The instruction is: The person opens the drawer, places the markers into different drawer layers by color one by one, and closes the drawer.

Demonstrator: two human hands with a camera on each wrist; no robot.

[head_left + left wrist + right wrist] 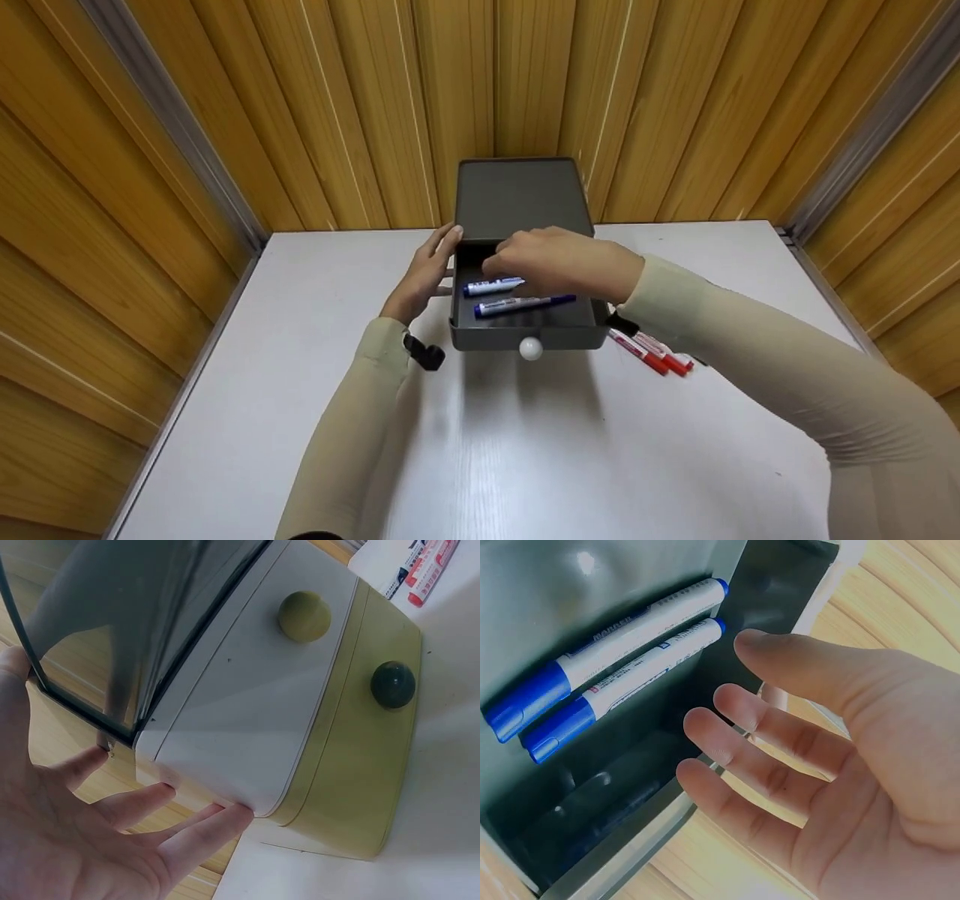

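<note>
Head view, frame centre: a grey drawer box with its top drawer pulled out, two blue markers lying inside. Right hand hovers over them, fingers relaxed, holding nothing. Left hand rests flat-fingered against the box's left side. Red markers lie on the white table, right of the drawer.

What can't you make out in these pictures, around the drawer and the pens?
- Red pens: head view, the right sleeve covers their far ends; left wrist view, the frame edge cuts them off.
- Blue pens: head view, the right hand hides part of the upper one; their print is too small to read.
- Drawer back corner: right wrist view, too dark to tell what lies there.
</note>
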